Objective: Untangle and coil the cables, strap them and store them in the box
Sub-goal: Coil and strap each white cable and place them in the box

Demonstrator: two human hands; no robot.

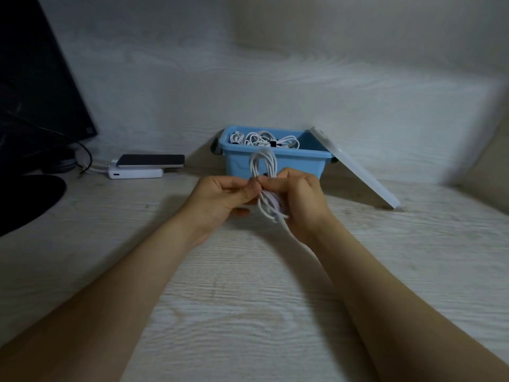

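Both hands meet in front of the blue box [272,164]: the left hand [220,201] pinches the waist of a white cable coil [264,166] while the right hand [298,199] curls round it, seemingly working a dark strap [265,174] at its middle. I'd say keep the loops squeezed flat — cinch snugly, tuck the loose ends below — then drop it in with the strapped cables [264,139] already inside.

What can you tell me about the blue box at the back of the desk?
The blue box looks like light-blue plastic, with a dark latch at each end. It stands upright and open on the pale wood-grain desk, near the back wall. Strapped white cables lie inside. Its white lid leans against its right end. The cable coil held in front hides part of its front wall.
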